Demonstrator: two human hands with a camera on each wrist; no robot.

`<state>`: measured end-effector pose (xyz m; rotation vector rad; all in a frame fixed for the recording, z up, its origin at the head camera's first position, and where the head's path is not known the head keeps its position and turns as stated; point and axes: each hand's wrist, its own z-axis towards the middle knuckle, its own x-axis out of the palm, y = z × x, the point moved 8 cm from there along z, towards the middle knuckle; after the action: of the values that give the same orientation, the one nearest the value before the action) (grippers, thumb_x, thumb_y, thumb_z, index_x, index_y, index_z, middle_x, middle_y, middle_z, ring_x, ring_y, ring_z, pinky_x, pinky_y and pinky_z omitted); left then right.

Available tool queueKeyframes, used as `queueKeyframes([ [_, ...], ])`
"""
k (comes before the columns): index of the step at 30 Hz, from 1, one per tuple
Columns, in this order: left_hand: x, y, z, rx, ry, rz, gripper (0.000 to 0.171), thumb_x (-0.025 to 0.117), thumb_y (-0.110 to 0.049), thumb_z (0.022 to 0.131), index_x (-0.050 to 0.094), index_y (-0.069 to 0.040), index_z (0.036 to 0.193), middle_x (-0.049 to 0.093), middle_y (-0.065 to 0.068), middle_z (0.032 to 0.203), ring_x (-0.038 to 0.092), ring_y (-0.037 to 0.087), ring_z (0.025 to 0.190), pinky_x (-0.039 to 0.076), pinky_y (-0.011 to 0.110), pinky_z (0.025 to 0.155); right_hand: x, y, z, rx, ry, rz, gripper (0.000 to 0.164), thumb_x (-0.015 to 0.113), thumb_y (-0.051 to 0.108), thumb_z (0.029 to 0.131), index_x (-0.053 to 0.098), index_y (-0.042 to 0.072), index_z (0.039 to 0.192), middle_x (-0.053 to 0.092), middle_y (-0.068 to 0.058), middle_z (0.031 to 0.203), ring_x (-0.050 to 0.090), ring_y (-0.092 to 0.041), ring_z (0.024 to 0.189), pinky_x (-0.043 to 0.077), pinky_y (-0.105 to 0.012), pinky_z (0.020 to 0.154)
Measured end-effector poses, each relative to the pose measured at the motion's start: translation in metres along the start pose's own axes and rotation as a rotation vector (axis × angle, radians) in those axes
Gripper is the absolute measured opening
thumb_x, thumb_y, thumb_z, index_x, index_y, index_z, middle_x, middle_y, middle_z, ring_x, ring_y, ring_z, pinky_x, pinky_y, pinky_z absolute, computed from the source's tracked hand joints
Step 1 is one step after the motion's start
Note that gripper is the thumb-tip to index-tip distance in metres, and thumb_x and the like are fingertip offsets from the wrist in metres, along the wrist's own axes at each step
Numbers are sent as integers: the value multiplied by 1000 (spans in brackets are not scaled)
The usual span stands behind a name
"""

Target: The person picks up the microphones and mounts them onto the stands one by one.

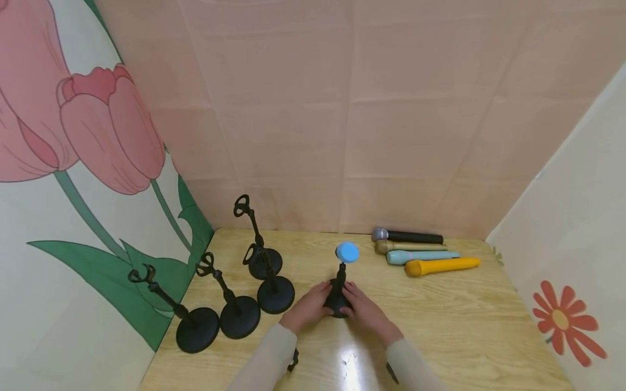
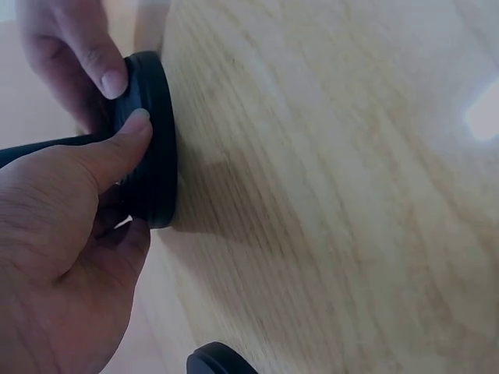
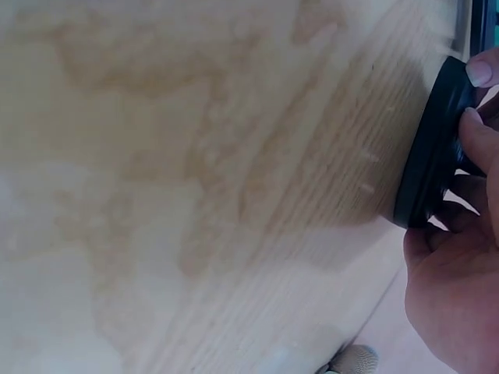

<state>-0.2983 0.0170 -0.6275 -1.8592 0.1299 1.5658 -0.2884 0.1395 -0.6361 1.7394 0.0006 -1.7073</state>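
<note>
Head view, black stand (image 1: 340, 278) upright, blue disc (image 1: 348, 252) topmost

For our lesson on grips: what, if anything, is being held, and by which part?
The slender black stand with a round blue top: the left hand and right hand hold opposite sides of its round base.

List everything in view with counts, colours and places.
Table: 1, light wood, below
Backdrop: 1, pinkish, behind table
Wall panels: 2, white; pink tulips left, red flower right
Held stand: 1, black, table's middle
Round piece: 1, blue, atop held stand
Other stands: 4, black, table's left
Microphones: 4; black with silver, tan, light blue, yellow; back right
Partly hidden items: 2, dark, front
Sleeves: 2, pale, bottom
Left hand, right hand: 2, bare, gripping held stand
</note>
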Motion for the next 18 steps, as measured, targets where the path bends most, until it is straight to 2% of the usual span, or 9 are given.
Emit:
queueKeyframes([
  [9,1,9,15,-38,41,24,67,64,-31,87,36,-7,143,32,9,149,32,21,136,35,35,107,-2,-9,12,24,33,7,59,63,27,89,43,-4,136,31,-18,148,25,-39,137,30,-49,107],
  [18,-4,14,31,-16,26,74,66,62,-35,87,38,-7,143,32,10,149,31,22,137,34,34,108,-9,-14,27,12,39,-9,59,62,26,89,43,-6,135,32,-22,147,26,-41,136,31,-50,106],
])
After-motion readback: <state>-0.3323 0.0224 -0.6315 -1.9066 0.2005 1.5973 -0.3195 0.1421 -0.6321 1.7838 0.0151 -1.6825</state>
